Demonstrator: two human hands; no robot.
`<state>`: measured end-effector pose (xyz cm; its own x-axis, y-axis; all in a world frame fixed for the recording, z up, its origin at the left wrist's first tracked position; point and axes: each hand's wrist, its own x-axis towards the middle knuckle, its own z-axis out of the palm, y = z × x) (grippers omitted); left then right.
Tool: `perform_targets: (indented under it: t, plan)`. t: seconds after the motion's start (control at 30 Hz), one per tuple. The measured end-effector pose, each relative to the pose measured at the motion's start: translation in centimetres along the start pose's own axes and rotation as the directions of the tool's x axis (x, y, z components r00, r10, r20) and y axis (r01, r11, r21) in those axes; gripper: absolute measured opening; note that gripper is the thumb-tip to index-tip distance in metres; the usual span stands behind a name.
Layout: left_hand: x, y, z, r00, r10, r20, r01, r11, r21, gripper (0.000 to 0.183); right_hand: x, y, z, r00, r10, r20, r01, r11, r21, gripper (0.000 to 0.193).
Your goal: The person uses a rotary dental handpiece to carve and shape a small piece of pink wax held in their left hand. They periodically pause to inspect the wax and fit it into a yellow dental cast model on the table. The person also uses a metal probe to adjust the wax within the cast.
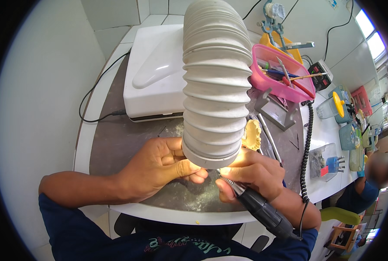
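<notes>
A grey worktop (pixel 109 148) ends nearby in a curved white front edge (pixel 176 217). Right hand (pixel 259 174): fingers pinch a black rotary handpiece (pixel 263 211), slanting up leftward, its tip just below the rim of a ribbed extraction hose (pixel 215 87). Left hand (pixel 163 163): thumb and fingers pressed close; cannot tell what they pinch. Grey surface stretches leftward; beyond the right hand, a yellowish dental cast (pixel 252 135) and pink tool bin (pixel 263 80) crowd the space. Pale lettering crosses the navy shirt (pixel 85 230).
</notes>
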<state>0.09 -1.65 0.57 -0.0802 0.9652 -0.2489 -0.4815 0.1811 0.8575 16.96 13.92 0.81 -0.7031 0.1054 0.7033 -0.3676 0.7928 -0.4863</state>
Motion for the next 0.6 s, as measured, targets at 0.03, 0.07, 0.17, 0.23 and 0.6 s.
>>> perform_targets:
  t: [0.03,0.07,0.17,0.23,0.6]
  plan:
    - [0.04,-0.09,-0.01,1.000,0.006,0.002,-0.006,1.000,0.000,0.026,-0.01,0.14,0.08,1.000,-0.026,0.005,0.026,0.999,0.021,0.022]
    - [0.04,-0.25,-0.06,1.000,0.014,0.001,-0.014,1.000,0.001,0.026,0.01,0.23,0.18,0.999,-0.054,0.009,0.053,0.998,0.044,0.022]
    - [0.10,-0.14,0.13,0.999,-0.012,-0.033,0.011,0.999,-0.034,0.028,-0.10,0.00,-0.04,1.000,0.027,0.007,-0.027,1.000,-0.016,0.021]
    - [0.11,-0.14,0.18,0.999,-0.008,-0.042,0.007,0.999,-0.033,0.028,-0.01,0.00,0.08,1.000,-0.020,0.018,0.019,0.999,0.030,0.021]
    - [-0.12,-0.11,0.16,0.998,0.033,-0.057,-0.030,0.998,0.059,0.022,0.18,0.00,-0.05,1.000,-0.006,0.016,0.005,0.999,0.051,0.021]
